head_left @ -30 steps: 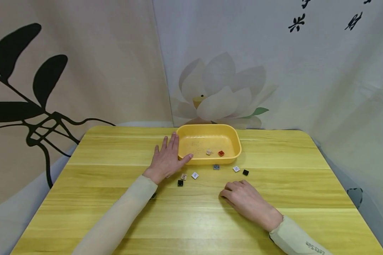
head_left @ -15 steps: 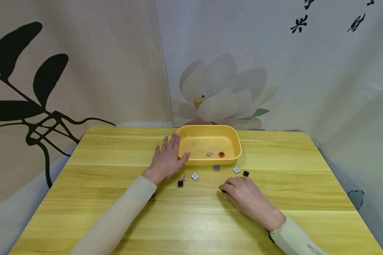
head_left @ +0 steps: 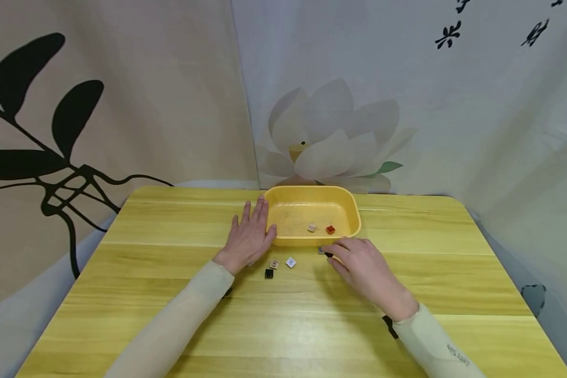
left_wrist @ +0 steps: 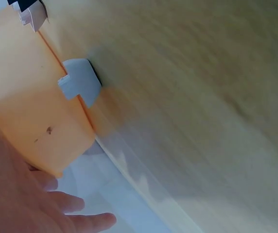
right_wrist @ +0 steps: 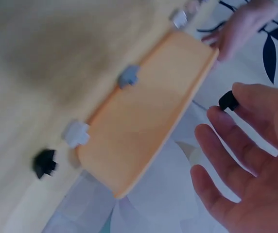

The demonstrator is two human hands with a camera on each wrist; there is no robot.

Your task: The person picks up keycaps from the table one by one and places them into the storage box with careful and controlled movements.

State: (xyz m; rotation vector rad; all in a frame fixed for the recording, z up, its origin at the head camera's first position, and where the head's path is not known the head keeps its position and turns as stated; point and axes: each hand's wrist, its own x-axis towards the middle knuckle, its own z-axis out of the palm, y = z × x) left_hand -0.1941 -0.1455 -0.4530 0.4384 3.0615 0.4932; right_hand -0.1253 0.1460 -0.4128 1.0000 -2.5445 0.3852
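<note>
My left hand (head_left: 245, 239) rests against the left rim of a yellow plastic tub (head_left: 312, 241), fingers straight and spread. Just in front of the tub, my right hand (head_left: 370, 275) pinches a black keycap (right_wrist: 228, 100) between thumb and fingertips; its other fingers are loosely bent in the right wrist view. Inside the tub lie a red keycap (head_left: 330, 230) and a pale one (head_left: 311, 228). A grey keycap (head_left: 321, 250) sits by the tub's front wall, partly behind the right fingers. Between the hands lie white (head_left: 290, 262), beige (head_left: 274, 264) and black (head_left: 269, 273) keycaps.
Another white keycap (right_wrist: 76, 133) and a black keycap (right_wrist: 44, 163) lie near the tub's right end, hidden by the right hand in the head view. The tub stands at the far edge of the wooden table (head_left: 283, 331), before a printed curtain (head_left: 170, 105).
My right hand has moved forward toward the tub, carrying a black keycap that was first hidden under its fingers. The left hand stays at the rim, its thumb drawn slightly back.
</note>
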